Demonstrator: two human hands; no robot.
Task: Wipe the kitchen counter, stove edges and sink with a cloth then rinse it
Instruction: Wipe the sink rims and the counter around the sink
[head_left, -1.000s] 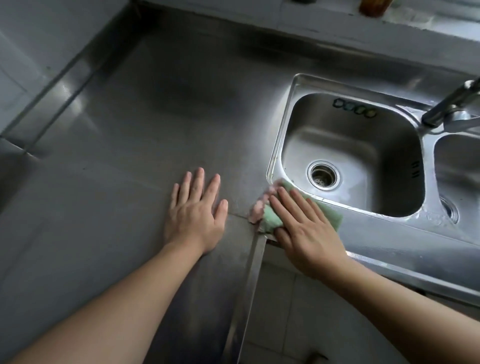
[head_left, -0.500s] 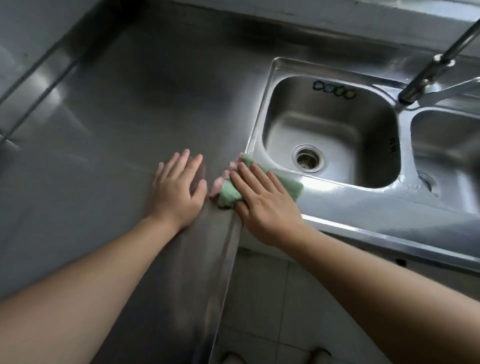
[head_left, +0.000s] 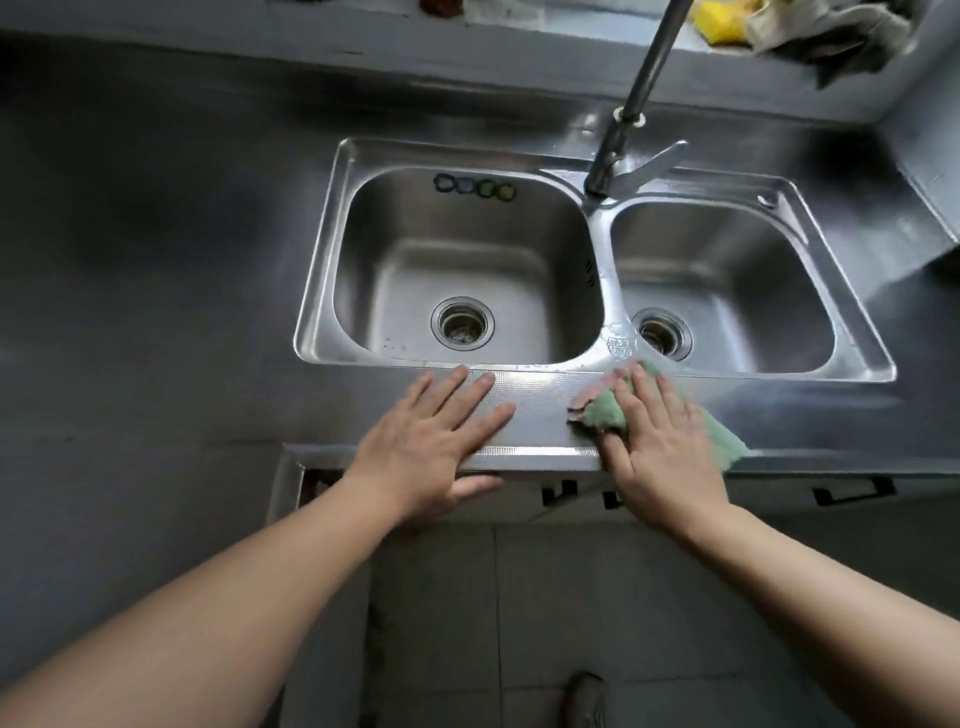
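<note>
Steel counter (head_left: 156, 312) with a double-basin sink (head_left: 597, 364); tap (head_left: 631, 114) rises behind the divider between basins. Left hand (head_left: 431, 447) lies flat, fingers spread, on the front strip below the left basin. Right hand (head_left: 660, 441) presses flat on a green cloth (head_left: 602, 413) with a pink edge, at the front rim near the divider. Yellow item (head_left: 719, 18) and grey rag (head_left: 831, 31) on the back ledge. Tiled floor (head_left: 545, 597) below.

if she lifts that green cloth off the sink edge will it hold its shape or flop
Probably flop: the green cloth bunches in soft folds under the right hand. It looks thin, so likely light. Wetness can't be judged.
</note>
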